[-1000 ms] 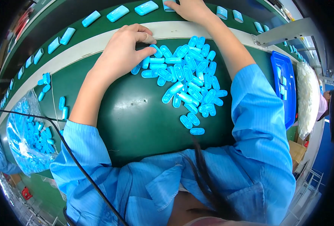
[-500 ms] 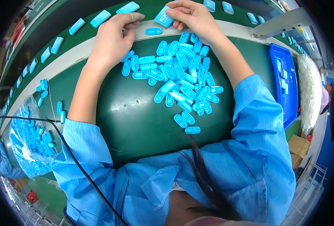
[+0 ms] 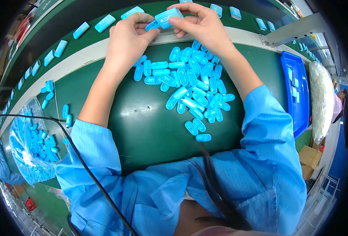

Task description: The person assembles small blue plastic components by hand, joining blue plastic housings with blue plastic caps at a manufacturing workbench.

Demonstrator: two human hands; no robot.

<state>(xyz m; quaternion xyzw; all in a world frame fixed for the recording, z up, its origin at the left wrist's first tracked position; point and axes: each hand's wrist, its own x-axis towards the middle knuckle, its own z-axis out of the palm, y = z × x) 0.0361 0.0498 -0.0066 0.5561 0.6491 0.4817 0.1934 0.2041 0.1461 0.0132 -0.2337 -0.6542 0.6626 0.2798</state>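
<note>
Above the far edge of the green work surface, my right hand (image 3: 205, 26) pinches a light blue flat casing (image 3: 166, 19) with white lettering. My left hand (image 3: 126, 38) is closed on a bright blue oval end cap (image 3: 152, 25), held at the casing's lower left end. The cap touches or slightly enters that end; I cannot tell which. Below both hands lies a loose pile of similar blue oval caps (image 3: 199, 96), some on their sides and some face up. One cap (image 3: 203, 137) lies nearest to me.
Beyond a pale rail (image 3: 79, 59), light blue casings (image 3: 105, 23) stand in a row on a green strip. A clear bag of blue parts (image 3: 34, 151) lies at left, crossed by a black cable (image 3: 77, 167). At right are a blue tray (image 3: 295, 112) and a white bag (image 3: 320, 102).
My left hand has picked up the cap from the rail and brought it to the casing's end. My right hand has tilted the casing and shifted it slightly left.
</note>
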